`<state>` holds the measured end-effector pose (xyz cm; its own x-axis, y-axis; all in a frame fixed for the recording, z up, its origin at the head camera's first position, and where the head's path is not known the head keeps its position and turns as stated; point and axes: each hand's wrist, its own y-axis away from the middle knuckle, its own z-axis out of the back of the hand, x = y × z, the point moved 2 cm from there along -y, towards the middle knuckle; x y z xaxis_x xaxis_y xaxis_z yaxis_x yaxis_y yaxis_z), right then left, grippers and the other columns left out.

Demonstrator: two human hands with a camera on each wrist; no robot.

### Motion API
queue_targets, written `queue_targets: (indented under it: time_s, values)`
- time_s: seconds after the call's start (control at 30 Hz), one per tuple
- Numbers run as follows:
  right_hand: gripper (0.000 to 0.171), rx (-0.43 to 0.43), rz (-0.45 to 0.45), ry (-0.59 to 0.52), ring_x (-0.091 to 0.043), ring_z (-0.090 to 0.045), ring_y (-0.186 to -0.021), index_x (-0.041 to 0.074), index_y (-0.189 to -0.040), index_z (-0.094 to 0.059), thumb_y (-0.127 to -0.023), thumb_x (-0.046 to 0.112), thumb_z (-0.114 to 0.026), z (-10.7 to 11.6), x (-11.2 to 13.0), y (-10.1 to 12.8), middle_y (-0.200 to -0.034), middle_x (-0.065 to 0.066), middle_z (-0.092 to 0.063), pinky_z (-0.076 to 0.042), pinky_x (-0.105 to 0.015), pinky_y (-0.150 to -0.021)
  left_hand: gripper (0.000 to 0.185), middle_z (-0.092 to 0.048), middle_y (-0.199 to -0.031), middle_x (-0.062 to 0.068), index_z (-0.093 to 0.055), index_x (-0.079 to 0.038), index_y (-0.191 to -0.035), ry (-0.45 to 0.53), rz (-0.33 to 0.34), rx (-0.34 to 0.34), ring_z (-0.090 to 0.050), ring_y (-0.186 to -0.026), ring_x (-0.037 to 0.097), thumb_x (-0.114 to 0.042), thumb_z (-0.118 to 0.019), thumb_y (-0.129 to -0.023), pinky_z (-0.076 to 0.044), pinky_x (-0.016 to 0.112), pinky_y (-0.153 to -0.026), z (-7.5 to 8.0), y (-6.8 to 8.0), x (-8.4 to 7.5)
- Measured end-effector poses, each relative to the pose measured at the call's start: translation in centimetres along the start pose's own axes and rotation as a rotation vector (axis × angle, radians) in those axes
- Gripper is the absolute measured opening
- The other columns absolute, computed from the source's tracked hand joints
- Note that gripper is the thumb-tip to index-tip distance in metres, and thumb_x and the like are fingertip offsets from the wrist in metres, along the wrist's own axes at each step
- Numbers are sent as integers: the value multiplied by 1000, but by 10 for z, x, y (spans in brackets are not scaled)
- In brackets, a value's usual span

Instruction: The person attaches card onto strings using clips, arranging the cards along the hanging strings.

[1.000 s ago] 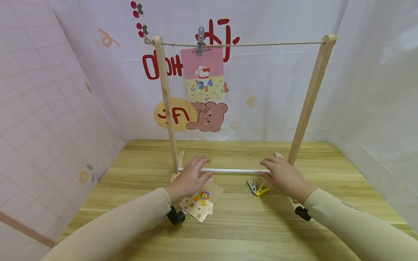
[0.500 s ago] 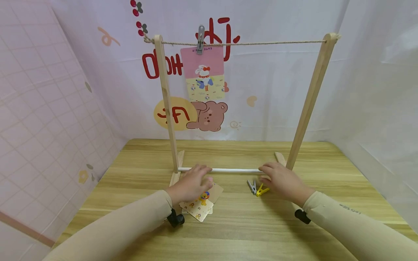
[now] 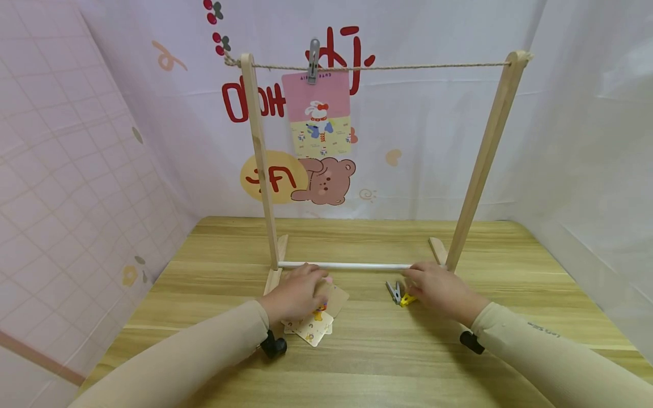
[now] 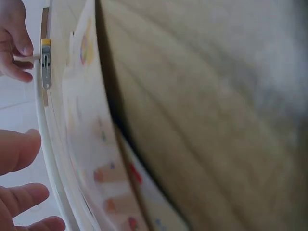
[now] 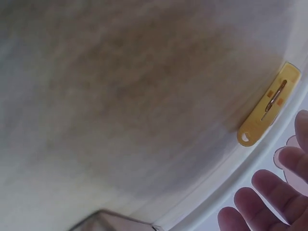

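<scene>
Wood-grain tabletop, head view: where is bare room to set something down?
Bare: the front stretch between the beige sleeves, and the strip behind the white rod. Crowded: around the left hand, above overlapping printed cards, and the right hand, beside a gray clip and yellow clip.

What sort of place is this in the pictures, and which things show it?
Probably a staged indoor tabletop area: a wood-grain table, a printed white backdrop behind it, and a wooden frame with a card clipped to its cord.
</scene>
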<state>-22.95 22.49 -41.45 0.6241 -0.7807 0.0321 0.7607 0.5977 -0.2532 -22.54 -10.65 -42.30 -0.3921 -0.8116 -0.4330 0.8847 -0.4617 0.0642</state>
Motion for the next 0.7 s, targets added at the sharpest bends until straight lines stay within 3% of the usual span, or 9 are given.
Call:
queue_targets:
  time_s: [0.17, 0.37, 0.7]
  values:
    - [35, 32, 2, 5, -22, -69, -96, 6, -126, -73, -93, 16, -81, -3, 1, 1, -112, -9, -73, -61, -38, -79, 55, -43, -163, 15, -53, -14, -154, -52, -16, 23, -34, -155, 38, -32, -65, -103, -27, 62, -125, -2, 4, -3]
    - [34, 74, -21, 18, -31, -71, -108, 7, -128, -72, -96, 18, -78, -6, 0, 2, -120, -12, -74, -61, -46, -87, 60, -45, -162, 17, -51, -13, -155, -93, 28, 85, -36, -155, 39, -37, -66, -103, -29, 61, -125, -4, 6, -1]
    - [19, 88, 1, 20, -24, -73, -99, 11, -116, -77, -97, 14, -75, -6, 1, 2, -110, -6, -76, -61, -43, -85, 67, -50, -157, 15, -53, -15, -153, -80, 51, 102, -43, -150, 38, -41, -76, -96, -32, 60, -122, -4, 5, -1]
